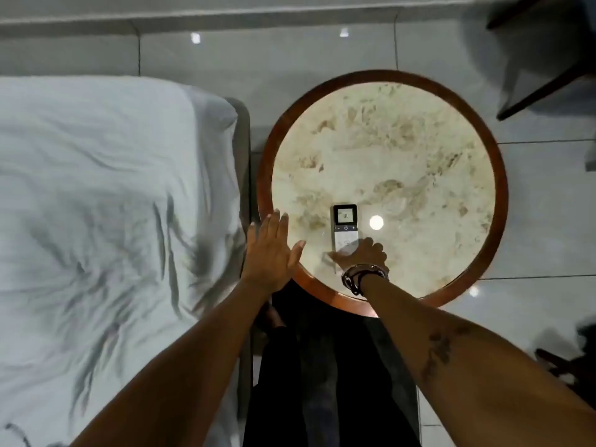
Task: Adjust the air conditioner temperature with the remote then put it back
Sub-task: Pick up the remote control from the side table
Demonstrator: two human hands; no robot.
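Note:
A slim white remote (345,225) with a dark display reading 18 lies flat on the round marble-topped table (380,150), near its front edge. My right hand (362,254), with bracelets at the wrist, covers the remote's lower end, thumb and fingers closed on its two sides. My left hand (272,250) hovers flat over the table's left rim, fingers spread, holding nothing.
The table has a brown wooden rim (264,175). A bed with a rumpled white sheet (106,204) stands close on the left. Dark chair legs (545,88) are at the back right on the glossy tiled floor. My dark-clothed legs are below the table's front edge.

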